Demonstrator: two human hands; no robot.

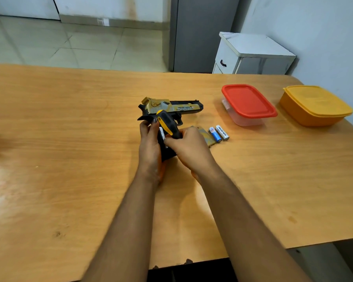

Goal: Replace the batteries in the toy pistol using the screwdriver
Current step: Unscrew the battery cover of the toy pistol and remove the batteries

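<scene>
Toy pistol (171,107) slide reads "DESERT EAGLE" in dark caps; smaller line under it too blurred to read. Silver battery (222,132) on table says "Heybright". Blue battery (215,134) beside it: label unreadable.

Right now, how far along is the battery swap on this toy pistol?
Done: the cover is off, lying beside two loose batteries. In hand: left hand holds the toy pistol's grip; right hand holds the screwdriver at the open compartment, where a battery shows. Left: finish the swap, screw the cover back.
</scene>
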